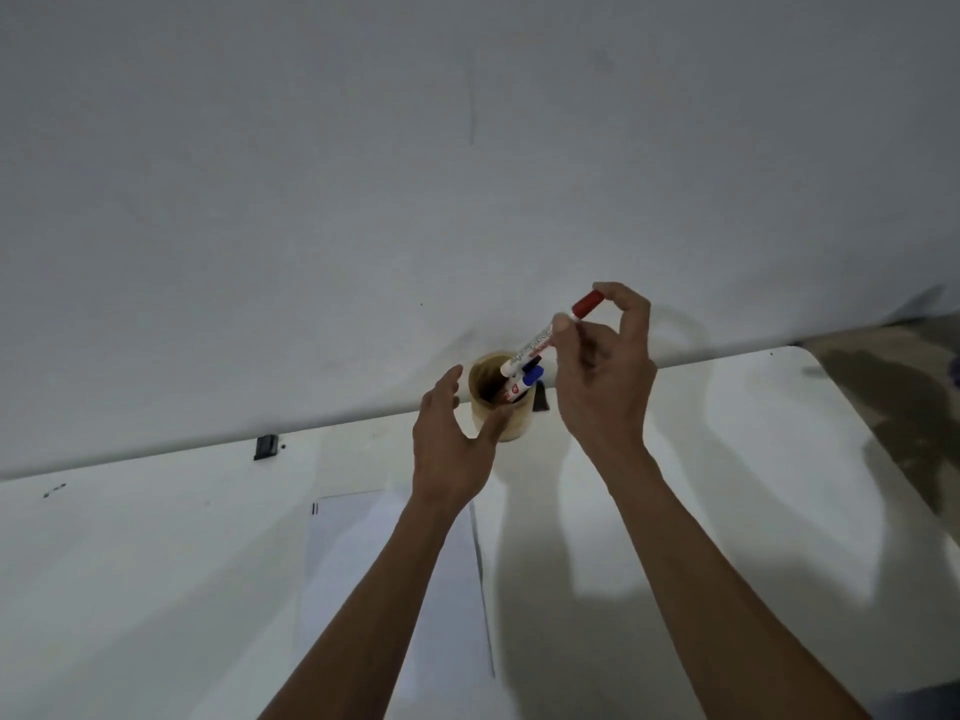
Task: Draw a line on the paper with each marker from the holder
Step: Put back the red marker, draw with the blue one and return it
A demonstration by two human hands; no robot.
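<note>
Pinching the red-capped marker (550, 337) near its cap between thumb and fingertips, the right hand (602, 387) holds it slanted, its lower end just over the mouth of the wooden holder (496, 407) at the centre of the frame. The left hand (452, 444) is spread and curled beside the holder's near wall, its grip holding nothing; whether it touches the wood I cannot tell. A blue-capped marker (532, 375) and another one lean inside the holder.

Risk, as I judge it: the slanted marker could catch the blue cap or the rim and tip the holder, since the left hand may not be steadying it. The light pinch so high up could also let the barrel swing or slip.

Room is tight behind, where the holder stands close to the wall (467, 148) at the bench's (156, 563) far edge. Open bench lies lower in the frame, where the paper (363, 563) lies under the left forearm, with bare surface to the lower left and right.
</note>
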